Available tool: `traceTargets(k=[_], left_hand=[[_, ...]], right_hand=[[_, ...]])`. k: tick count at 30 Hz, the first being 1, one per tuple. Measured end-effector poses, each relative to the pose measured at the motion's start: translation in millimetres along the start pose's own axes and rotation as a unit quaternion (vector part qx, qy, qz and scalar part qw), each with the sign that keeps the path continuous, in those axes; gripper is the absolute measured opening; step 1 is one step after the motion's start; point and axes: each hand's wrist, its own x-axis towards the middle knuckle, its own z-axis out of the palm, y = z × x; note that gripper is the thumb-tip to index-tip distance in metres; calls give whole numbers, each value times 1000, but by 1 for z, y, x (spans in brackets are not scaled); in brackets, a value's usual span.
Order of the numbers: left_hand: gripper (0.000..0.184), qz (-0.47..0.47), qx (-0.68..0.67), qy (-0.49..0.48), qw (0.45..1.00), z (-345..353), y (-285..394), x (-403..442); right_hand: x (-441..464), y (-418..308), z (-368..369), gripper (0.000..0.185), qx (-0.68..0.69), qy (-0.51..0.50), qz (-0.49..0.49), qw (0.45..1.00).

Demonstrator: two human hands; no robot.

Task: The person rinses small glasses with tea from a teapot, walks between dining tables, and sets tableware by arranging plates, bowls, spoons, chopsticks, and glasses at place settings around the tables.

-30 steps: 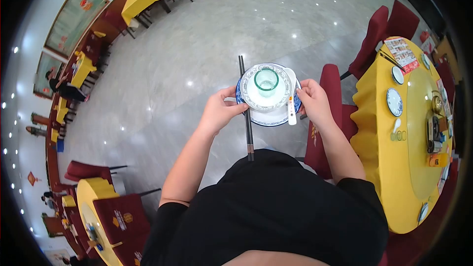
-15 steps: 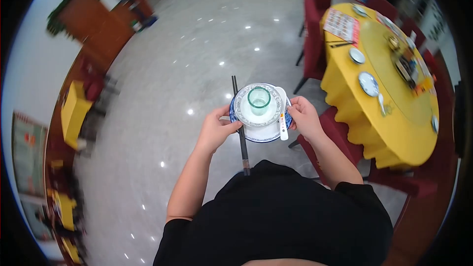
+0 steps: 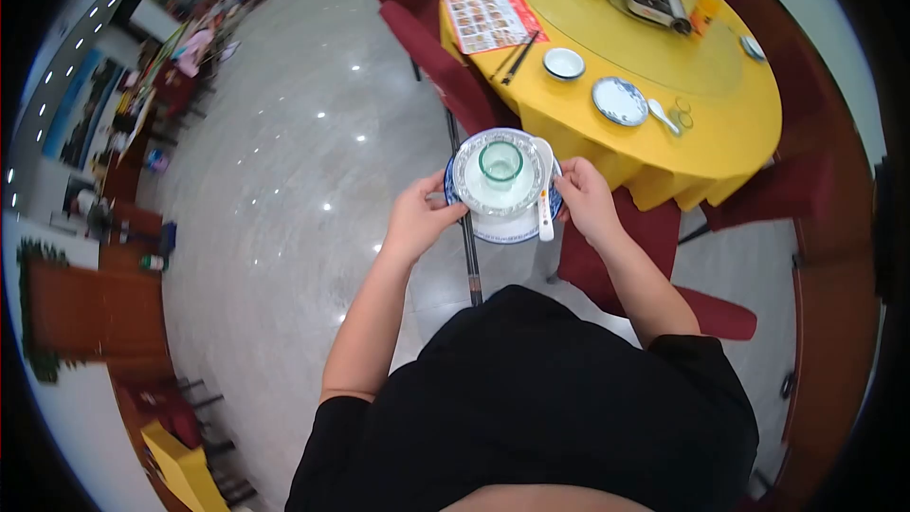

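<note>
My left hand (image 3: pixel 417 220) is closed on the left rim of a blue-and-white plate (image 3: pixel 504 231), its thumb by a pair of dark chopsticks (image 3: pixel 473 270) that run along the plate's side. On the right, my right hand (image 3: pixel 590 204) pinches the same plate's rim, close to a white spoon (image 3: pixel 545 215) with a patterned handle. A patterned bowl (image 3: pixel 463 186) rests on the plate, and a small greenish glass (image 3: pixel 500 162) stands inside it. The fingers beneath the plate are hidden.
A round table with a yellow cloth (image 3: pixel 682 156) stands ahead right, bearing a menu sheet (image 3: pixel 488 15), a small bowl (image 3: pixel 564 63), a plate (image 3: pixel 620 100), a spoon (image 3: pixel 664 117) and a bottle (image 3: pixel 706 8). Red chairs (image 3: pixel 445 66) surround it. Grey shiny floor (image 3: pixel 284 180) lies left.
The view has turned right, so the yellow table now appears nearer and more central. Both hands still hold the plate with the bowl, glass, spoon and chopsticks.
</note>
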Motion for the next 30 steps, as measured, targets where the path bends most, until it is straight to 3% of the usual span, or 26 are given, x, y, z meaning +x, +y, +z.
traceTargets(k=[7,10,15,18,22,27,30], left_hand=[[51,28,46,-153,987,11,-5,159],[48,95,92,-234,963,32,-21,231],[39,130,128,-305,935,87,-40,336],[47,122,191,-373,900,116,-51,371],[44,121,166,-365,908,141,-61,400],[52,124,259,-320,903,195,-53,473],[52,87,246,-296,919,237,-43,504]], right_hand=[[72,3,-19,11,15,154,36,987],[96,20,-34,10,16,235,44,971],[148,50,-60,12,5,359,64,931],[162,71,-79,12,-16,389,85,917],[191,79,-106,13,-20,389,108,915],[261,89,-180,12,-27,373,130,918],[293,82,-220,13,-53,384,159,908]])
